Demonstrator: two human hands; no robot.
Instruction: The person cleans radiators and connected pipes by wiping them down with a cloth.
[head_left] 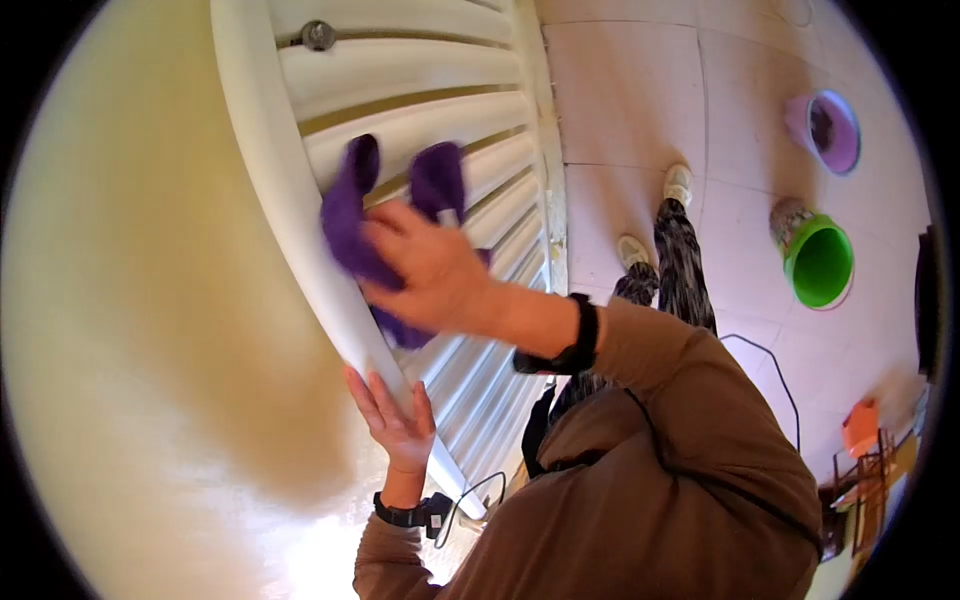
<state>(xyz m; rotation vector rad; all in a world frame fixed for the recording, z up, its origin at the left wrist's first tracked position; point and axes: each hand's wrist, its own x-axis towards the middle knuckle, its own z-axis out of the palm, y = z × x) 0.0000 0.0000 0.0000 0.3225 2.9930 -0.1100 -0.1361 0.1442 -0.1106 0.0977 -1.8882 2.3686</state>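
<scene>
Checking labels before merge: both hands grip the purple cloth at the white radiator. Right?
Wrong on the hands: only the right hand grips the purple cloth. The left hand is apart from the cloth, with open fingers at the radiator's edge rail. The head view shows it. Cloth colour and its place at the white radiator are correct.

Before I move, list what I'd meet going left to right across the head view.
Purple cloth → black band on the right wrist → left shoe → right shoe → green bin.
</scene>
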